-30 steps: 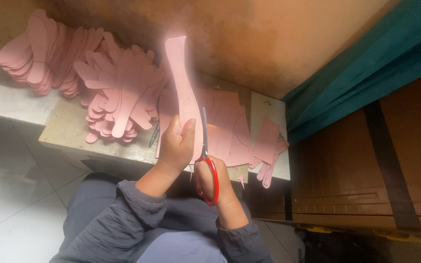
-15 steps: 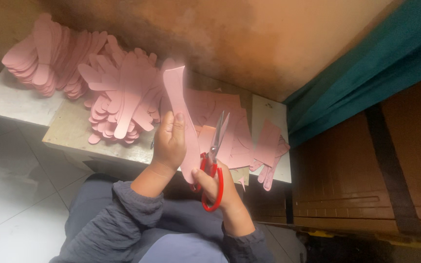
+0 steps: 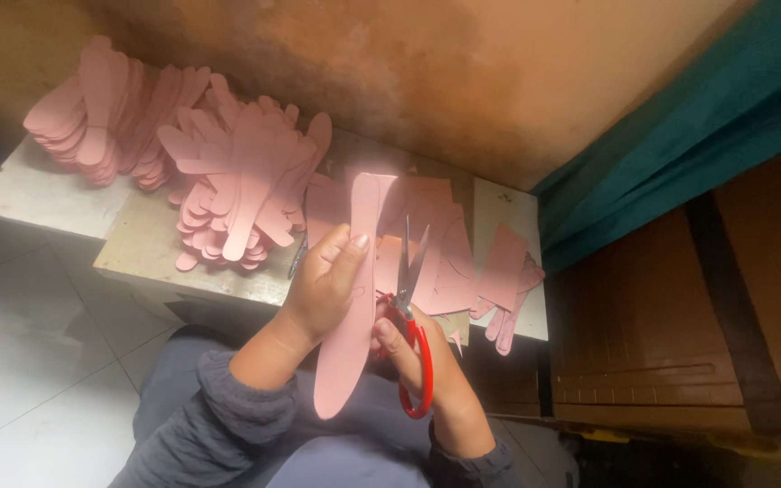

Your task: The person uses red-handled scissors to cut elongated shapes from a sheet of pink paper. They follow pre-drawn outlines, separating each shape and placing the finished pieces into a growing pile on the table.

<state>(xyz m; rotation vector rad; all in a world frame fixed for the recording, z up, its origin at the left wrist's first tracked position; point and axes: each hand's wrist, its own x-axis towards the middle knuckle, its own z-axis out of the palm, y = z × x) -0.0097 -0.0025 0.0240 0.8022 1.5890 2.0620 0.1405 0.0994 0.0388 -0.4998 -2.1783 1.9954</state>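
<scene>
My left hand (image 3: 325, 287) grips a long pink sole-shaped cutout (image 3: 351, 307) and holds it upright over my lap, thumb across its front. Beside it, my right hand (image 3: 413, 352) holds red-handled scissors (image 3: 411, 316) with the blades slightly apart, pointing up along the cutout's right edge. Both hands hover just in front of the low table's (image 3: 142, 248) near edge.
Two heaps of pink cutouts lie on the table: one at the far left (image 3: 106, 108), one in the middle (image 3: 241, 185). Pink sheets and offcuts (image 3: 463, 262) lie at the right. A stained wall stands behind, teal cloth (image 3: 680, 136) and brown cardboard (image 3: 680, 316) to the right.
The pink cutout has come down lower in my left hand, its bottom end now over my lap. The scissors have swung from tilted to nearly upright, closer to the cutout's edge.
</scene>
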